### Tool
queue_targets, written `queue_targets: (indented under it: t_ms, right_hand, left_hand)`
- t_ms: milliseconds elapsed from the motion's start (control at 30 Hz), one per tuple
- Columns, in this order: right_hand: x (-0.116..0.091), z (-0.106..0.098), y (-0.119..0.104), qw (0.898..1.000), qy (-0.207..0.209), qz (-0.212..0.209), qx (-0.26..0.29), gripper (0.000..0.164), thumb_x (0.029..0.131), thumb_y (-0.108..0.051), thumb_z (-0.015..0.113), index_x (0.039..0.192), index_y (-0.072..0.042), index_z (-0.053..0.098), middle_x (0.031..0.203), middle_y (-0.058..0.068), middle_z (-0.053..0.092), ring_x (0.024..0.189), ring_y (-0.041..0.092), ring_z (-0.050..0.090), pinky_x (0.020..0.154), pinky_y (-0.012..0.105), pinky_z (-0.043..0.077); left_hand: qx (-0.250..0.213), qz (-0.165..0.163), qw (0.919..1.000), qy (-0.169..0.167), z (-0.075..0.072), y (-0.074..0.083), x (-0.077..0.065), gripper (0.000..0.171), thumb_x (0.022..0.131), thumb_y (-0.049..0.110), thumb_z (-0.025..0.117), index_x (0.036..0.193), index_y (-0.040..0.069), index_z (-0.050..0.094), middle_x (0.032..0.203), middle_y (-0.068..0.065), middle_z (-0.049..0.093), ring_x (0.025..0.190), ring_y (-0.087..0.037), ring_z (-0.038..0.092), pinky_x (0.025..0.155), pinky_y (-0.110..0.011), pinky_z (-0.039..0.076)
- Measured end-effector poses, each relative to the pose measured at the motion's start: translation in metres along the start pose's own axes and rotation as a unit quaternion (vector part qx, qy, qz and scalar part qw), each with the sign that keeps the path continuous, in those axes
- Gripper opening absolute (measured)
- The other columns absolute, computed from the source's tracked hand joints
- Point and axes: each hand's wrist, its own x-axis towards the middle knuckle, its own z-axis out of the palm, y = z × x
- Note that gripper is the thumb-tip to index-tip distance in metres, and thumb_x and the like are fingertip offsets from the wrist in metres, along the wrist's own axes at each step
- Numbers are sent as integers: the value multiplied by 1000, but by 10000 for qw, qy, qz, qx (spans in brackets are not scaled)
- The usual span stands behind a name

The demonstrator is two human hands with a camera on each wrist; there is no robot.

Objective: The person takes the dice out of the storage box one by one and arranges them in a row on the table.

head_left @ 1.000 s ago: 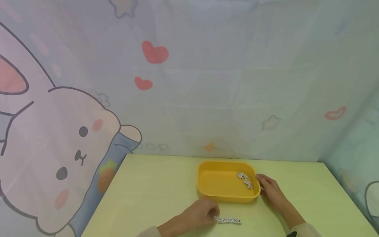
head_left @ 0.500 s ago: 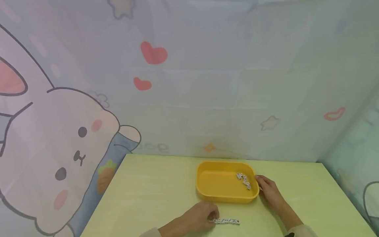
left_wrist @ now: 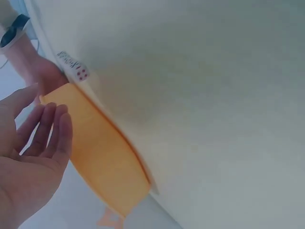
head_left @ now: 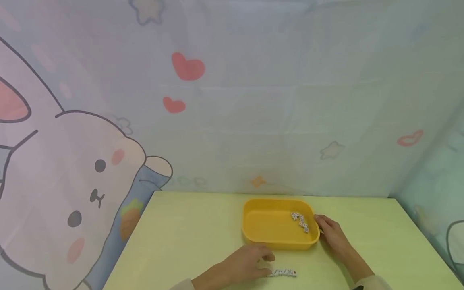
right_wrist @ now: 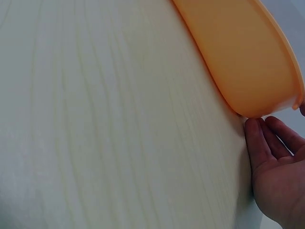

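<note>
Several small white dice (head_left: 284, 272) stand in a short row on the table in front of the yellow tray (head_left: 279, 244). At the row's left end is my left hand (head_left: 248, 262), its thumb near the end dice and its fingers spread apart from it. In the left wrist view that left hand (left_wrist: 35, 157) shows nothing between thumb and fingers; the dice row (left_wrist: 74, 67) lies beyond. My right hand (head_left: 333, 237) touches the tray's right end; in the right wrist view its straight fingers (right_wrist: 259, 140) rest against the outer wall. More dice (head_left: 302, 222) lie inside the tray, toward its right side.
The pale yellow-green table (head_left: 188, 225) meets a printed cloth backdrop (head_left: 232, 100) along its rear edge. A cloth side wall (head_left: 438, 193) stands at the right.
The left hand pushed a die up to the left end of the row, then its fingers parted from pinching. The right hand stays at the tray.
</note>
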Motion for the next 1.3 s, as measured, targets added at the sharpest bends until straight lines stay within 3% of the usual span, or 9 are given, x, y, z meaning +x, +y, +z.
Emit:
queue_targets:
  t_ms: [200, 300, 400, 533, 667, 967, 1233, 1300]
  right_hand:
    - [2, -2, 1, 10000, -28, 19, -47, 67, 114, -44, 44, 154, 9, 42, 159, 27, 44, 137, 25, 53, 94, 21, 55]
    - [3, -3, 0, 10000, -54, 8, -43, 69, 114, -46, 45, 155, 9, 41, 159, 27, 43, 136, 23, 53, 94, 21, 55]
    - [3, -3, -2, 10000, -8, -1, -15, 68, 114, -45, 45, 155, 9, 42, 159, 26, 44, 129, 14, 56, 94, 21, 55]
    - [4, -2, -4, 9999, 36, -81, 90, 66, 114, -44, 46, 153, 9, 45, 157, 25, 47, 116, 2, 59, 93, 22, 56]
    - [6, -1, -4, 9999, 31, -125, 103, 66, 114, -44, 47, 152, 10, 46, 156, 26, 47, 115, 1, 60, 93, 22, 56]
    - [3, -1, -1, 10000, 51, 12, 4, 62, 115, -42, 44, 152, 8, 46, 159, 24, 45, 129, 10, 54, 94, 20, 54]
    - [3, 2, 1, 10000, 43, 74, -49, 62, 115, -41, 43, 152, 9, 46, 159, 26, 44, 145, 33, 45, 96, 22, 53]
    - [3, 1, 2, 9999, 59, 65, -55, 61, 115, -41, 43, 152, 9, 46, 158, 26, 46, 143, 32, 46, 96, 23, 53]
  left_hand:
    - [-653, 585, 9914, 970, -14, 4, 15, 20, 99, 20, 77, 117, 11, 75, 111, 6, 71, 101, 0, 66, 84, -14, 54]
    - [-814, 684, 9833, 1480, -20, 0, 28, 20, 100, 21, 76, 119, 13, 74, 113, 5, 71, 103, -4, 67, 83, -15, 55]
    - [-926, 589, 9784, 1749, -23, -5, 42, 24, 101, 23, 76, 123, 14, 72, 116, 4, 71, 107, -6, 66, 85, -21, 58]
    - [-1070, 185, 9782, 1773, -26, -12, 63, 30, 101, 24, 75, 129, 14, 70, 124, 3, 70, 114, -7, 64, 92, -27, 58]
    - [-1097, -212, 9786, 1728, -24, -20, 85, 35, 102, 27, 74, 135, 17, 68, 130, 4, 67, 121, -12, 63, 96, -25, 55]
    - [-1400, 50, 9757, 1682, -9, -29, 128, 42, 101, 20, 76, 140, 8, 66, 134, 0, 66, 126, -24, 63, 99, -23, 54]
    - [-1062, -418, 9844, 1340, -1, -34, 145, 55, 97, 22, 80, 147, 10, 61, 144, -1, 61, 131, -19, 60, 108, -28, 49]
    - [-931, -429, 9872, 1222, 3, -36, 147, 57, 96, 22, 81, 148, 10, 60, 147, -2, 60, 134, -18, 58, 112, -29, 46]
